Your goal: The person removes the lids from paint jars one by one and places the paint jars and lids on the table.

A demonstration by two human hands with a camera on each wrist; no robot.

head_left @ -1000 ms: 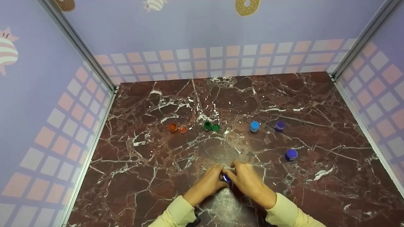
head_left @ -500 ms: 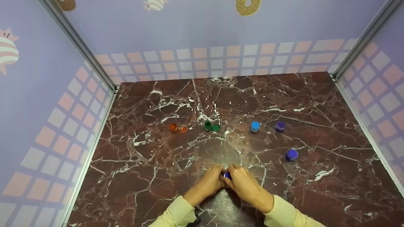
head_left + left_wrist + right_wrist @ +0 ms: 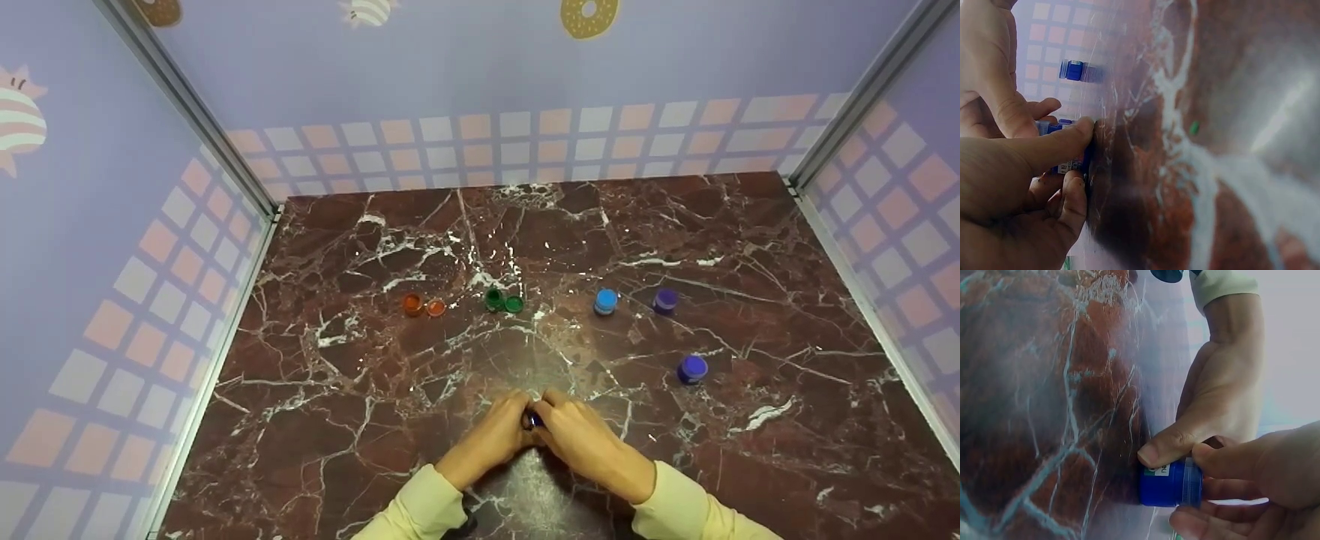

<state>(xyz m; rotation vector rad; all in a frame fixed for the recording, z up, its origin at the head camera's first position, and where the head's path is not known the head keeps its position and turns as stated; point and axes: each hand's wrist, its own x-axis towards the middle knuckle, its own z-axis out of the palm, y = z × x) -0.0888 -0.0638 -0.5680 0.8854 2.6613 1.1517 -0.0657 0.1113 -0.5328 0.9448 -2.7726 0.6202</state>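
Observation:
Close to the table's near edge, both hands meet around a small dark blue paint jar (image 3: 534, 421). My left hand (image 3: 491, 433) grips the lower body of the jar, its thumb pressed on the label. The fingers and thumb of my right hand (image 3: 589, 444) pinch the ribbed clear-edged lid (image 3: 1191, 482), which sits on the jar. In the right wrist view the blue jar body (image 3: 1157, 490) stands at the table surface. Fingers cover much of the jar in the head view.
Ahead stand an orange jar (image 3: 412, 304) with its lid (image 3: 436, 308) beside it, and a green jar (image 3: 493, 300) with its lid (image 3: 514, 304). Lidded light blue (image 3: 605, 302), purple (image 3: 664, 301) and blue (image 3: 692, 369) jars stand to the right. Patterned walls (image 3: 480, 75) enclose the marble-look table.
The right hand's fingers have shifted and closed in around the jar's lid, leaving less blue showing. The left hand has stayed nearly still, and the other jars have not moved.

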